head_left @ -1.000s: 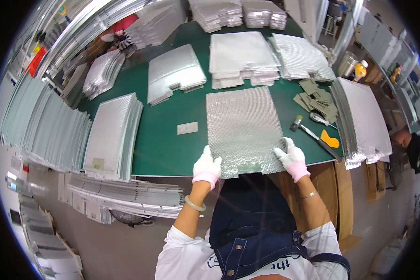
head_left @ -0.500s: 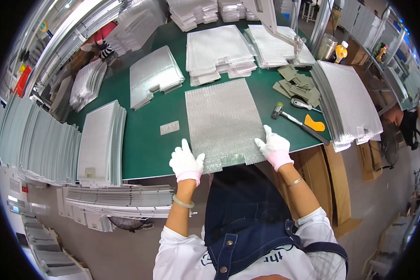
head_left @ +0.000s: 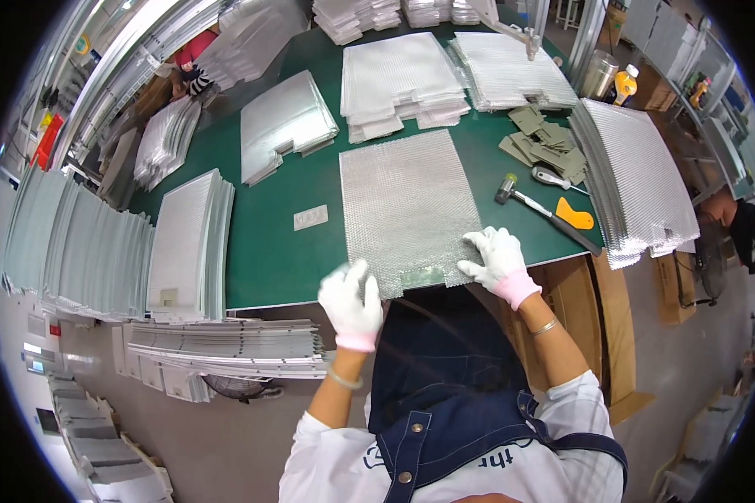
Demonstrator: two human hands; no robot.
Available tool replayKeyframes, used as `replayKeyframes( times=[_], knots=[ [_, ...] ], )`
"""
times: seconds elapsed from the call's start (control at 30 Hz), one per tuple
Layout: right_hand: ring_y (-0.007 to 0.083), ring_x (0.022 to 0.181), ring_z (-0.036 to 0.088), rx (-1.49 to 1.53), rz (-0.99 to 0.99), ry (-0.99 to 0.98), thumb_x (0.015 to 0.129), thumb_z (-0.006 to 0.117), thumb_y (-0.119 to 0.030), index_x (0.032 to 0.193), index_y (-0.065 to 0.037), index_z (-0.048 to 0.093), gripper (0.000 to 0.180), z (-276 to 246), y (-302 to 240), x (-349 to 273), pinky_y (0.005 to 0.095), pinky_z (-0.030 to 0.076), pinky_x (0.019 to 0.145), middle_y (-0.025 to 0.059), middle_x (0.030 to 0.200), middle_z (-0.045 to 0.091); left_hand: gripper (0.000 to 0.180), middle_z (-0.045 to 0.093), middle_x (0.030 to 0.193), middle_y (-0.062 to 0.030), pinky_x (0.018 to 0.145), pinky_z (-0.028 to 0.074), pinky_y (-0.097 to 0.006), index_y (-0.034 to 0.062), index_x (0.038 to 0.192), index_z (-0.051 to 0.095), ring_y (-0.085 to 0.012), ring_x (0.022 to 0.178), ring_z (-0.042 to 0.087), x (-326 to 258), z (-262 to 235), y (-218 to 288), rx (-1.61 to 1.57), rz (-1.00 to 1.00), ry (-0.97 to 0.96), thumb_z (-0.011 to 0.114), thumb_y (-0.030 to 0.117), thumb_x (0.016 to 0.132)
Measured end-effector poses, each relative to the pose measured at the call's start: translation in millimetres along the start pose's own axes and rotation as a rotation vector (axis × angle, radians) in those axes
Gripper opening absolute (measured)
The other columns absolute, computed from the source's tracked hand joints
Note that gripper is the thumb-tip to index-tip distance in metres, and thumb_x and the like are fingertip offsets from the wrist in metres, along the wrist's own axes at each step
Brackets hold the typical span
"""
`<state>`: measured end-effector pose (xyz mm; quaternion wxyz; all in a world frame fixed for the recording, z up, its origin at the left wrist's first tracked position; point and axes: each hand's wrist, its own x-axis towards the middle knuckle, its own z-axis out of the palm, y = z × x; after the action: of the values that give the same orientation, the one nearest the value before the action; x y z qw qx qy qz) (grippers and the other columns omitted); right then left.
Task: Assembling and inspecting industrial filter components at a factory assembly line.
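Observation:
A silver bubble-foil sheet (head_left: pixel 403 205) lies flat on the green table (head_left: pixel 277 251), its near edge at the table's front. My right hand (head_left: pixel 499 258), in a white glove, grips the sheet's near right corner. My left hand (head_left: pixel 352 298), also gloved and blurred, is at the near left corner with its fingers spread, just touching the sheet's edge and holding nothing.
Stacks of silver sheets (head_left: pixel 189 243) ring the table on the left, back and right (head_left: pixel 637 180). A mallet (head_left: pixel 528 201), an orange scraper (head_left: pixel 575 214) and olive-green pieces (head_left: pixel 545 142) lie right of the sheet. A small grey label (head_left: pixel 310 218) lies to its left. A cardboard box (head_left: pixel 579 293) stands below.
My left hand has let go of the sheet's near edge and dropped back toward me with its fingers spread. My right hand stays on the near right corner.

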<state>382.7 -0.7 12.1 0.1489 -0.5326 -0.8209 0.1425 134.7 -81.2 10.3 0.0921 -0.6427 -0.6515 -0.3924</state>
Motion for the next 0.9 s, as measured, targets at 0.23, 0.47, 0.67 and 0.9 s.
replayKeyframes(
  times=[0.23, 0.47, 0.67, 0.9],
  knots=[
    [0.0283, 0.09, 0.052, -0.08, 0.011, -0.048, 0.074, 0.065, -0.041, 0.105, -0.013, 0.058, 0.043, -11, -6, 7, 0.0406, 0.043, 0.078, 0.0099, 0.094, 0.056, 0.048, 0.064, 0.084, -0.0155, 0.059, 0.05, -0.03, -0.0044, 0.1, 0.058, -0.0196, 0.066, 0.061, -48, 21, 10, -1.196, -1.264, -0.417, 0.058, 0.041, 0.086],
    [0.0277, 0.094, 0.052, -0.085, -0.074, -0.039, 0.075, 0.062, -0.043, 0.103, -0.014, 0.057, 0.041, 6, -7, 9, 0.0412, 0.042, 0.081, 0.0094, 0.097, 0.056, 0.049, 0.064, 0.079, -0.0204, 0.055, 0.05, -0.028, -0.0062, 0.096, 0.058, -0.0219, 0.062, 0.062, -61, 41, -7, -1.153, -1.237, -0.279, 0.06, 0.041, 0.084],
    [0.0336, 0.088, 0.058, 0.238, 0.066, 0.455, 0.08, 0.055, -0.026, 0.099, -0.004, 0.061, 0.03, -52, 50, 48, 0.0397, 0.045, 0.081, 0.0185, 0.091, 0.062, 0.041, 0.059, 0.072, -0.0144, 0.05, 0.045, -0.025, -0.004, 0.091, 0.056, -0.0176, 0.056, 0.056, -60, 41, -7, -1.234, -1.197, -0.318, 0.061, 0.036, 0.085],
    [0.024, 0.097, 0.055, -0.594, 0.475, 0.225, 0.08, 0.058, -0.031, 0.096, -0.012, 0.062, 0.025, -93, 149, 137, 0.0384, 0.042, 0.078, 0.0052, 0.099, 0.062, 0.042, 0.062, 0.071, -0.0152, 0.051, 0.049, -0.026, -0.0071, 0.09, 0.057, -0.0189, 0.057, 0.06, -59, 45, -5, -1.163, -1.143, -0.311, 0.057, 0.035, 0.087]
  ],
)
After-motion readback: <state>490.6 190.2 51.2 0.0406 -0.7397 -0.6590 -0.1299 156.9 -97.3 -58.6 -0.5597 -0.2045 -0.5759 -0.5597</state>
